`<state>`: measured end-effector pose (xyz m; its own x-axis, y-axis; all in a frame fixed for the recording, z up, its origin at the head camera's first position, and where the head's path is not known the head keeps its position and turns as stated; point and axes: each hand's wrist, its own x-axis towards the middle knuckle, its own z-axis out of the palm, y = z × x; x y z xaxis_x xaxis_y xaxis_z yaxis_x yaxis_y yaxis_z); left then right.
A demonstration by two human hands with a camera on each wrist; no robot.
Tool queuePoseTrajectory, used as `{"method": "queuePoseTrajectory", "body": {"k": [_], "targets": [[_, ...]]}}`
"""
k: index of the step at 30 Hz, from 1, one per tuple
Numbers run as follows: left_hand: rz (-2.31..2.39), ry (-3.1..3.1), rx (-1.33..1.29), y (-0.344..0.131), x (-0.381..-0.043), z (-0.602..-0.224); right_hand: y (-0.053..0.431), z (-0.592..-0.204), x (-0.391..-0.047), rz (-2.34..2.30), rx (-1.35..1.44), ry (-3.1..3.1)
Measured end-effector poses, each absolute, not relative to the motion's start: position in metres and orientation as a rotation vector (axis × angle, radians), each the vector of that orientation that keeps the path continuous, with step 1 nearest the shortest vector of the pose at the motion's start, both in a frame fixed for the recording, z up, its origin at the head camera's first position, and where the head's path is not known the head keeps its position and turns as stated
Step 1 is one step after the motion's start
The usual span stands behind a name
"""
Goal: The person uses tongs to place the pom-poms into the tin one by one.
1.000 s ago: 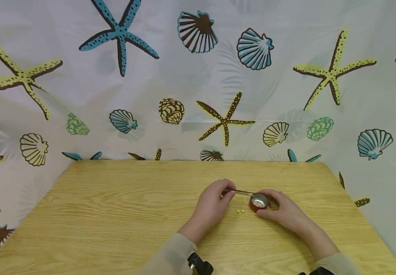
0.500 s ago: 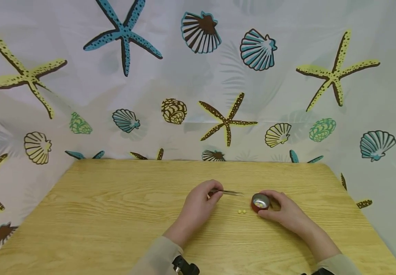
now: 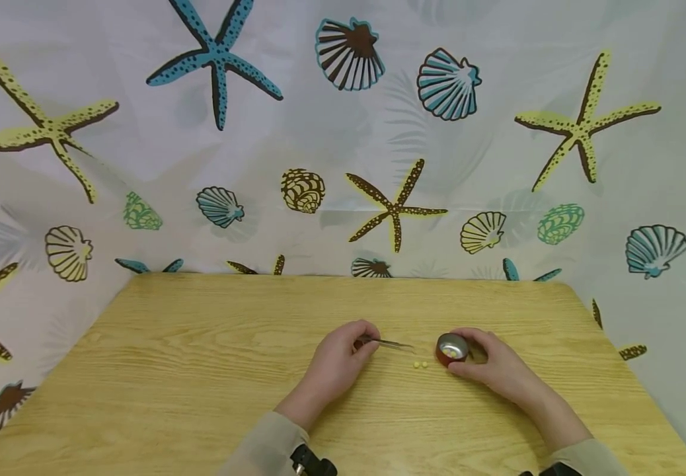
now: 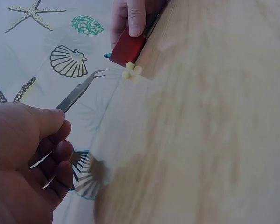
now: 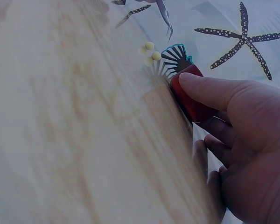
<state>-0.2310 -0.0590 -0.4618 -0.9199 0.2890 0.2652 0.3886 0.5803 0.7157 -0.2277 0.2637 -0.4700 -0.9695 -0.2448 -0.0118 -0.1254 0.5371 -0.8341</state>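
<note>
My left hand (image 3: 337, 360) pinches a pair of bent-tip metal tweezers (image 4: 77, 94) between thumb and fingers. In the left wrist view their points stand slightly apart with nothing between them. Two small yellow balls (image 3: 420, 365) lie side by side on the table, just ahead of the tweezer tips and left of a small round tin. The tin (image 3: 441, 357), red outside and silvery inside, is held around its side by the thumb and fingers of my right hand (image 3: 500, 367). Several small yellow and pinkish pieces (image 3: 451, 354) lie inside it.
The wooden table (image 3: 200, 370) reaches back to a pale curtain (image 3: 331, 145) printed with starfish and shells. The same cloth hangs along the left and right sides. Dark wrist devices (image 3: 313, 461) sit at both sleeves.
My left hand has drawn back leftward with the tweezers, from the tin's rim to a spot beyond the two balls, their tips now lower. The right hand and tin stay nearly in place.
</note>
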Motion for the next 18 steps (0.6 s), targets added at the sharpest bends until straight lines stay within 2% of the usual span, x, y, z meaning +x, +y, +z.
{"method": "queuePoseTrajectory", "body": {"k": [18], "targets": [[-1.258,-2.718,-0.635,-0.0595,-0.2336,-0.4721,0.2635,-0.4707,-0.2277,-1.41,-0.338,2.663]]}}
